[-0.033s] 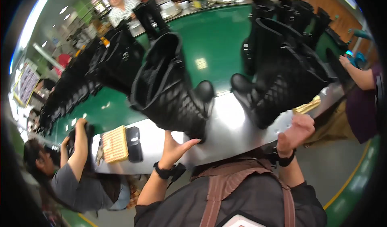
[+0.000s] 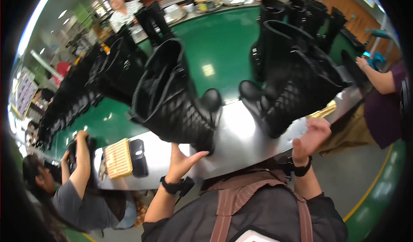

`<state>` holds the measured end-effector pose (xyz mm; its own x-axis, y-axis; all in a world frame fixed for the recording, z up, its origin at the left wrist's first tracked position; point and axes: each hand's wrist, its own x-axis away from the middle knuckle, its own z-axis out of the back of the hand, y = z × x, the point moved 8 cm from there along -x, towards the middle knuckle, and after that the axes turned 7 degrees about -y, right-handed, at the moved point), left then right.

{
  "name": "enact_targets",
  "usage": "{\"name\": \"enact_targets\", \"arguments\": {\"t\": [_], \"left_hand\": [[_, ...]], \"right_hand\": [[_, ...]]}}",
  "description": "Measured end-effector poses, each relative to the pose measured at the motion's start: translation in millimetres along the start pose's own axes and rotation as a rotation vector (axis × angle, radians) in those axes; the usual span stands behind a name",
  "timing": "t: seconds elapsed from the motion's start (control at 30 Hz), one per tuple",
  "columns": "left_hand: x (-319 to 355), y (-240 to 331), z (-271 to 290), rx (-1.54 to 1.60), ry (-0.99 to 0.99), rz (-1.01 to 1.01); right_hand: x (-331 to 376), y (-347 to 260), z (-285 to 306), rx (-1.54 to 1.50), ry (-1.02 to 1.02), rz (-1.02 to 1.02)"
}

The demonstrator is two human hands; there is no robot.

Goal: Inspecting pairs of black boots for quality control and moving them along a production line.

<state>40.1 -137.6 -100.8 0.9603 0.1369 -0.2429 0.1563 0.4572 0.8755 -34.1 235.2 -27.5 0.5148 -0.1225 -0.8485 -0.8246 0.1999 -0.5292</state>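
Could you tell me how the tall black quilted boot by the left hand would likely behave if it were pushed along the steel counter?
The quilted boot already leans, so it may tip. Its wide shaft looks soft and might buckle under the left hand. The steel counter looks smooth, so it could slide.

Bare steel table (image 2: 241,134) between 2 black boots (image 2: 176,104); rows crowd the belt (image 2: 215,48).
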Motion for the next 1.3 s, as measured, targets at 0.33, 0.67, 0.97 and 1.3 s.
{"name": "enact_targets", "arguments": {"t": [0.33,0.67,0.97,1.3], "left_hand": [[3.7,-19.2,-40.7,0.223,-0.101,0.220],[-9.5,-13.8,-43.8,0.146,-0.074,0.239],[-5.2,37.9,-64.4,0.845,-0.041,0.150],[-12.7,51.8,-79.9,1.058,-0.047,0.109]], "right_hand": [[48.1,76.7,-33.6,-0.163,-0.672,-0.805],[72.8,110.3,-37.4,0.010,-0.774,-0.972],[86.4,33.9,-98.6,-1.043,-0.400,-1.206],[87.0,39.0,-97.6,-1.014,-0.407,-1.023]]}}
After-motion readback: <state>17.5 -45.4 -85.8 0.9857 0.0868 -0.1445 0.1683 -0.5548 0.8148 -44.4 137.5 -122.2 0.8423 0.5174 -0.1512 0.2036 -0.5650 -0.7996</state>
